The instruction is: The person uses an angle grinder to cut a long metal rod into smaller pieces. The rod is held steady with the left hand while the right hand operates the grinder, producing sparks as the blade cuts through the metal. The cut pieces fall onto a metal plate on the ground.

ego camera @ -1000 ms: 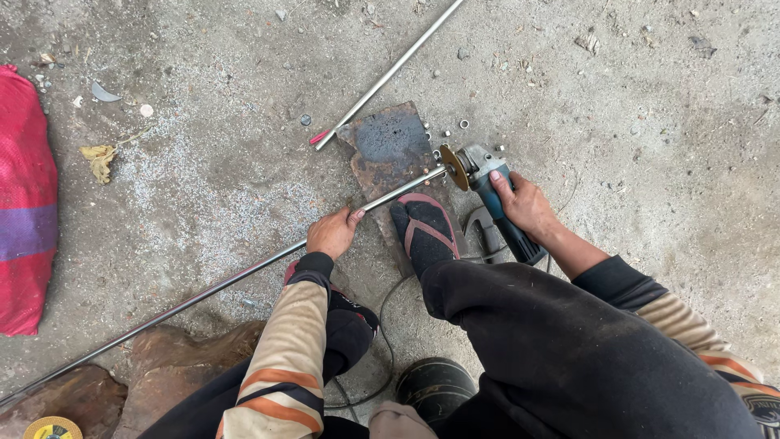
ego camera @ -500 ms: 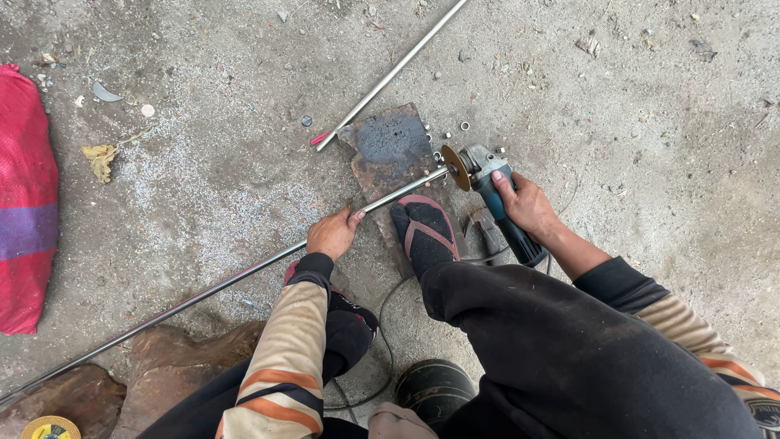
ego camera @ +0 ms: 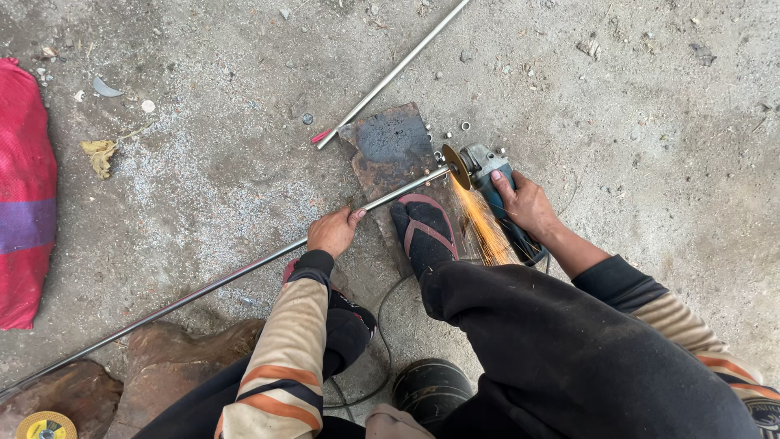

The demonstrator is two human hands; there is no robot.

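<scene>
- My left hand (ego camera: 331, 232) has its fingers curled down over the long steel rod (ego camera: 244, 272), clamped on it and pressing it to the ground, knuckles up, wrist bent slightly, the striped sleeve running back toward my knee.
- My right hand (ego camera: 526, 205) is wrapped tight around the body of the blue angle grinder (ego camera: 497, 191), fingers closed over the top, forearm stretched out straight from my right side.
- The grinder's disc (ego camera: 455, 167) meets the rod right at its near end, over the rusty metal plate (ego camera: 394, 154); orange sparks (ego camera: 481, 223) spray back toward me.
- My foot in a sandal (ego camera: 424, 232) stands on the plate just beside the rod, between my two hands.
- The rod runs from the disc diagonally away to my lower left, across the concrete floor (ego camera: 211, 179) and over a brown stone (ego camera: 171, 354).
- A second rod (ego camera: 394, 73) lies beyond the plate, apart from the first.
- A red sack (ego camera: 24, 191) sits well off to my left.
</scene>
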